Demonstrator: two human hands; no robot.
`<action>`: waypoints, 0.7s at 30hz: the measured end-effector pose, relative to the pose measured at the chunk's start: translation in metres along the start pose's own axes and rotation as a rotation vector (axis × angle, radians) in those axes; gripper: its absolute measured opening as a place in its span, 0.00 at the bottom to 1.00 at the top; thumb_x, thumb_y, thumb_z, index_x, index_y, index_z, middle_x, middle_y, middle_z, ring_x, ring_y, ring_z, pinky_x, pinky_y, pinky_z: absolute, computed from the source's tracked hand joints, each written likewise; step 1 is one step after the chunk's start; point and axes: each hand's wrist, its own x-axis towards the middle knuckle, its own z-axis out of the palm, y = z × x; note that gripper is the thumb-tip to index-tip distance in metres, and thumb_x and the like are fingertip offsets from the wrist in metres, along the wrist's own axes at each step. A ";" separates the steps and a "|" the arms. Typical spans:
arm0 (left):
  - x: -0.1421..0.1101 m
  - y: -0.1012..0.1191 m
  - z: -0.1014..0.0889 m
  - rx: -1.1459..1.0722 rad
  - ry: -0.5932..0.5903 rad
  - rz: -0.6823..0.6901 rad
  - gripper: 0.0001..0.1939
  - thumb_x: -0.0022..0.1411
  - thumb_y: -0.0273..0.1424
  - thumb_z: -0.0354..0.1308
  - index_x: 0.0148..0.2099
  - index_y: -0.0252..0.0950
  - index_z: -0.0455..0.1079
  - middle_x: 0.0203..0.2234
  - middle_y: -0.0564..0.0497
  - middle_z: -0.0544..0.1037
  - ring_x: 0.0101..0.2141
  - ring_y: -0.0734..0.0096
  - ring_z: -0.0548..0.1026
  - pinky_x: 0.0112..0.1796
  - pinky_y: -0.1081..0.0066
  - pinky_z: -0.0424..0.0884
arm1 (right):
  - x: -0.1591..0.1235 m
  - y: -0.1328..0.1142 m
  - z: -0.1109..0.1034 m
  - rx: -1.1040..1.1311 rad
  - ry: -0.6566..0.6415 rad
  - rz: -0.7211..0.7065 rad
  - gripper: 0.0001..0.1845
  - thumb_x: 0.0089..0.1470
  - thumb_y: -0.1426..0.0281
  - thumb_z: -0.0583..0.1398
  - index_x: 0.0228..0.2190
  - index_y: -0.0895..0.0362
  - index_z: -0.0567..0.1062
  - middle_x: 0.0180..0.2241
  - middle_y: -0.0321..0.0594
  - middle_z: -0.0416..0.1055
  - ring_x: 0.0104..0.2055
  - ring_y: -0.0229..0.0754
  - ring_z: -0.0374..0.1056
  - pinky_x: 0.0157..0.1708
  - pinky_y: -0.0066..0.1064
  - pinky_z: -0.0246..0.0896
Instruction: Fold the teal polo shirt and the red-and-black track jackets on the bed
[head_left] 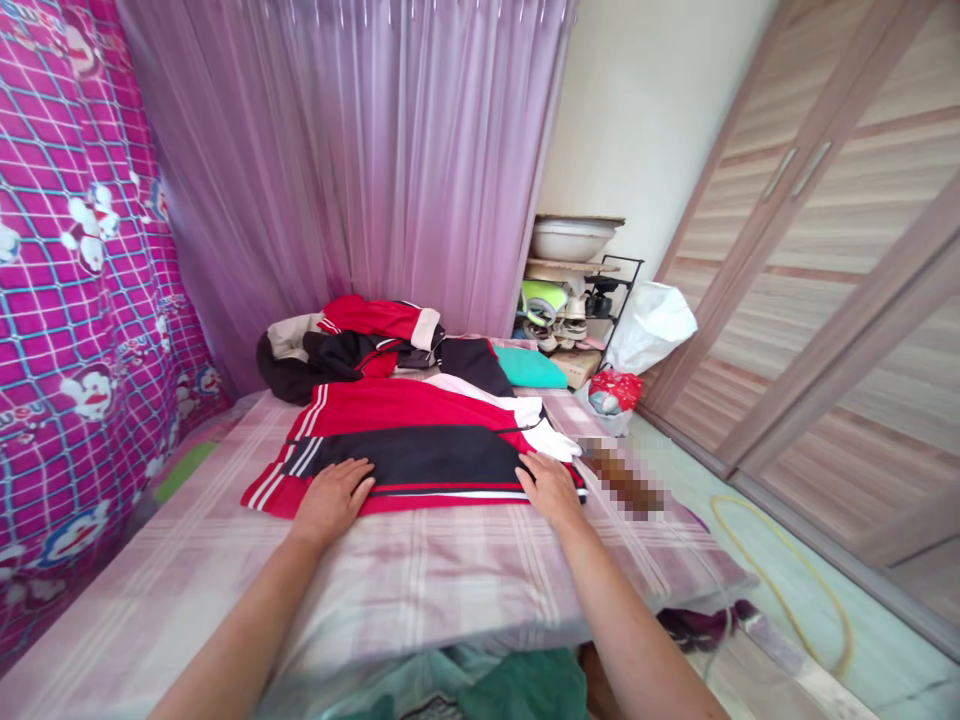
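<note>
A red, navy and white striped top lies flat and folded lengthwise on the plaid bedding. Its striped hems point left, and its white part is at the right. My left hand rests palm down on the near edge of the navy panel, fingers stretched out. On the same near edge, further right, my right hand lies with its fingers spread, close to the white part. Nothing shows gripped in either hand, though the palms are hidden.
Behind the top lie a heap of red, black and grey clothes, and a teal folded cloth. A purple curtain hangs beyond. A shoe rack, white bag and wardrobe stand right. A pixelated patch covers something brown.
</note>
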 end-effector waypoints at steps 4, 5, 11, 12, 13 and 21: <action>-0.001 -0.002 0.001 -0.021 0.028 -0.004 0.28 0.69 0.47 0.40 0.55 0.39 0.75 0.53 0.44 0.78 0.56 0.55 0.73 0.58 0.51 0.67 | 0.001 0.003 0.006 0.014 0.028 -0.004 0.20 0.63 0.65 0.53 0.51 0.56 0.78 0.52 0.47 0.76 0.56 0.49 0.69 0.58 0.43 0.61; -0.001 -0.002 0.001 -0.024 0.034 -0.005 0.28 0.69 0.47 0.40 0.55 0.40 0.75 0.53 0.44 0.78 0.56 0.55 0.73 0.58 0.52 0.67 | 0.001 0.003 0.007 0.017 0.032 -0.006 0.20 0.63 0.65 0.53 0.51 0.56 0.78 0.52 0.47 0.76 0.56 0.49 0.69 0.58 0.43 0.61; -0.002 -0.003 0.001 -0.034 0.034 -0.004 0.28 0.69 0.48 0.41 0.55 0.40 0.76 0.53 0.45 0.78 0.56 0.56 0.74 0.58 0.53 0.67 | 0.000 0.003 0.008 0.028 0.040 -0.003 0.20 0.63 0.66 0.53 0.50 0.58 0.78 0.52 0.48 0.75 0.56 0.50 0.69 0.58 0.44 0.61; -0.001 -0.004 0.002 -0.040 0.038 -0.007 0.28 0.69 0.48 0.40 0.54 0.41 0.76 0.53 0.45 0.78 0.56 0.56 0.74 0.58 0.53 0.67 | 0.000 0.003 0.008 0.030 0.039 -0.003 0.20 0.62 0.66 0.53 0.50 0.57 0.78 0.52 0.48 0.75 0.56 0.50 0.69 0.58 0.44 0.61; -0.001 -0.004 0.003 -0.047 0.043 -0.009 0.29 0.69 0.49 0.40 0.54 0.41 0.76 0.52 0.45 0.79 0.56 0.56 0.74 0.58 0.53 0.67 | -0.001 0.003 0.008 0.031 0.039 -0.004 0.20 0.62 0.66 0.53 0.50 0.57 0.78 0.52 0.48 0.75 0.56 0.50 0.69 0.58 0.45 0.61; -0.002 -0.008 0.007 -0.063 0.039 -0.005 0.31 0.69 0.51 0.39 0.55 0.40 0.75 0.53 0.45 0.78 0.56 0.56 0.73 0.58 0.52 0.67 | 0.000 0.006 0.010 0.047 0.038 -0.008 0.21 0.62 0.65 0.53 0.50 0.57 0.78 0.52 0.48 0.75 0.56 0.50 0.69 0.57 0.44 0.62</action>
